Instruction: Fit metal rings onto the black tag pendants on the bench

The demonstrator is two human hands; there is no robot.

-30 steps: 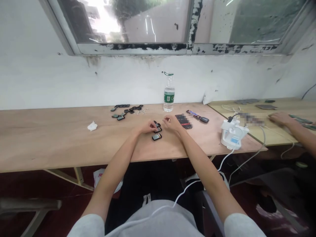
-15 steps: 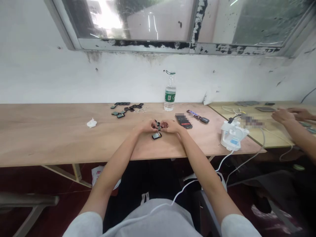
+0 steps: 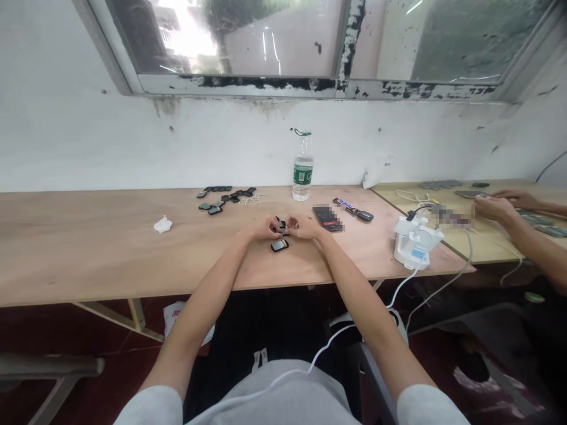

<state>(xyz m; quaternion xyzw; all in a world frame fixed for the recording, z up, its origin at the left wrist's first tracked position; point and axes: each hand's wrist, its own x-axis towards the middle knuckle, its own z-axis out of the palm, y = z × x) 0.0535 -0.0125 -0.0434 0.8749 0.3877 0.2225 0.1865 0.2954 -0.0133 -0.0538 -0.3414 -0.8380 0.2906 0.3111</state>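
Note:
My left hand point(image 3: 269, 227) is closed in a pinch on a small black case point(image 3: 282, 224) with a grey-green face. Facing it, my right hand point(image 3: 302, 226) has its fingers curled together at the case's other side. Fingers cover most of the case, and its details are too small to make out. Just in front of both hands, a second small black case point(image 3: 279, 245) with a pale grey face lies flat on the wooden table point(image 3: 110, 260).
Several similar dark cases point(image 3: 215, 209) and small white bits point(image 3: 251, 200) lie behind my hands. A water bottle point(image 3: 303, 174), phone point(image 3: 328, 218), candy bar point(image 3: 345, 205), dark fob point(image 3: 365, 216), crumpled tissue point(image 3: 162, 224) and white device point(image 3: 411, 243) are around. A co-worker's hands point(image 3: 498, 206) are at right.
My hands stay at the case, with the fingers shifted slightly around it. The co-worker's hands have moved a little to the left. The whole view has shifted slightly.

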